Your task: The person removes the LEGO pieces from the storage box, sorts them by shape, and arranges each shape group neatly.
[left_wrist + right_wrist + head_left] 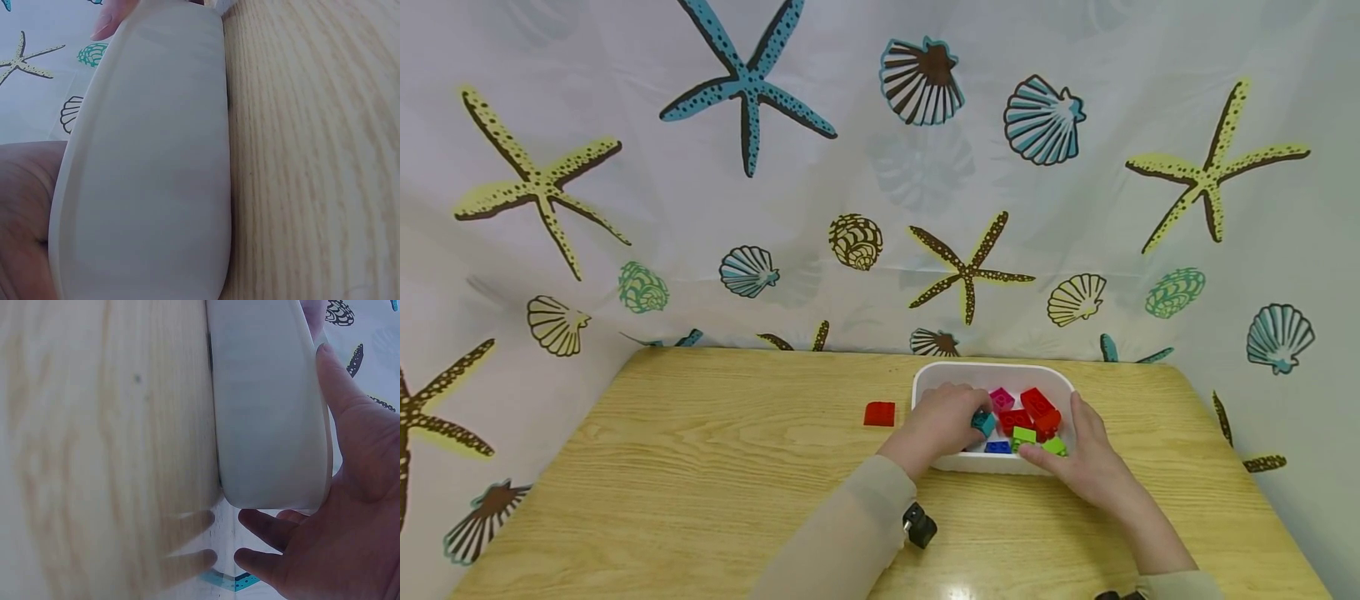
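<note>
In the head view, my left hand [947, 417] reaches into a white plastic bin [1000, 463] over its left end. Its curled fingers pinch a teal toy brick [982, 423]; the thumb is mostly hidden. At the bin's right front corner, my right hand [1093, 462] rests with the thumb at the front rim and fairly straight fingers along the right end. The right wrist view shows those fingers spread beside the end wall. Inside the bin lie red bricks [1038, 403], a pink brick [1002, 400], a blue brick [997, 447] and lime green bricks [1024, 436].
Left of the bin, a red brick [880, 414] with a curved top edge lies on the wooden table [700, 467]. A white curtain [820, 183] printed with starfish and shells hangs behind the table and along both sides.
</note>
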A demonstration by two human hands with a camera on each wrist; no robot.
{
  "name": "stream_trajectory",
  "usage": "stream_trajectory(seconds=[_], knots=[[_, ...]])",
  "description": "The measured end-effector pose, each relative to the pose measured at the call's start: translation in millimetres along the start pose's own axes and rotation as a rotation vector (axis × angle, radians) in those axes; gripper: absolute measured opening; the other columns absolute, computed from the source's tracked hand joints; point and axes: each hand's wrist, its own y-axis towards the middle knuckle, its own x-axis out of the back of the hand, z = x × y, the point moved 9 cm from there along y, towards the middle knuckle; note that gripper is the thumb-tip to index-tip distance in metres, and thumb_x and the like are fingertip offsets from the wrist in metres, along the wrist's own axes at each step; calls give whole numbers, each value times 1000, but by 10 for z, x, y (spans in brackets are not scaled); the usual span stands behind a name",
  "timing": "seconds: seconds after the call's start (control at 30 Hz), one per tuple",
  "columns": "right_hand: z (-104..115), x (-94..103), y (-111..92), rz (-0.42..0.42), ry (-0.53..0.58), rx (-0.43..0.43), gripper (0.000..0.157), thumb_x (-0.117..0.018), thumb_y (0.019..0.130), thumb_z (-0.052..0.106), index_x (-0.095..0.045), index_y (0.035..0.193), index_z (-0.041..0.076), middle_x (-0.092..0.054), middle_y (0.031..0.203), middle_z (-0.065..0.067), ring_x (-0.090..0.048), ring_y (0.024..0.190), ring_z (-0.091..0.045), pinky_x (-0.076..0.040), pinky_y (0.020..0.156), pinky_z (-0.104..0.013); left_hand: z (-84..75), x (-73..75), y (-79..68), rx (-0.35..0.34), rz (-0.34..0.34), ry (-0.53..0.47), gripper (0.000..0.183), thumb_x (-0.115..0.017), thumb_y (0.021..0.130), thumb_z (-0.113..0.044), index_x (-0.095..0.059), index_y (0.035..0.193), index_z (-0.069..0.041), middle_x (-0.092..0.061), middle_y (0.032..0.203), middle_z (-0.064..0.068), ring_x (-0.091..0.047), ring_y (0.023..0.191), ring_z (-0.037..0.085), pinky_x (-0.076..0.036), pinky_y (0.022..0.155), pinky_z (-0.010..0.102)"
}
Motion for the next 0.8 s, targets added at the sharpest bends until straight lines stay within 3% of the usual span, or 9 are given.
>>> stream_trajectory(seconds=[0.37,0.63,0.8], knots=[[-8,-7,19,-3,-2,-1,138,-77,95,69,14,173,0,3,177,-36,-24,155,-65,-34,116,-81,14,-2,-4,13,2,-30,39,-86,100,-31,-74,136,-22,-75,124,-4,-63,113,19,-51,114,43],[-15,-22,25,1,8,-9,137,-77,95,67,15,173,1,5,177,-36,-23,155,-65,-33,117,-80,49,28,-8,25,-30,-99,44,-86,99,-32,-72,139,-21,-70,121,-3,-62,110,18,-55,108,37],[-16,-21,30,1,3,-15,137,-77,96,67,15,173,1,5,177,-36,-22,155,-65,-32,117,-80,59,60,-10,20,-62,-140,44,-82,103,-33,-71,143,-20,-67,130,1,-63,113,19,-55,109,38]])
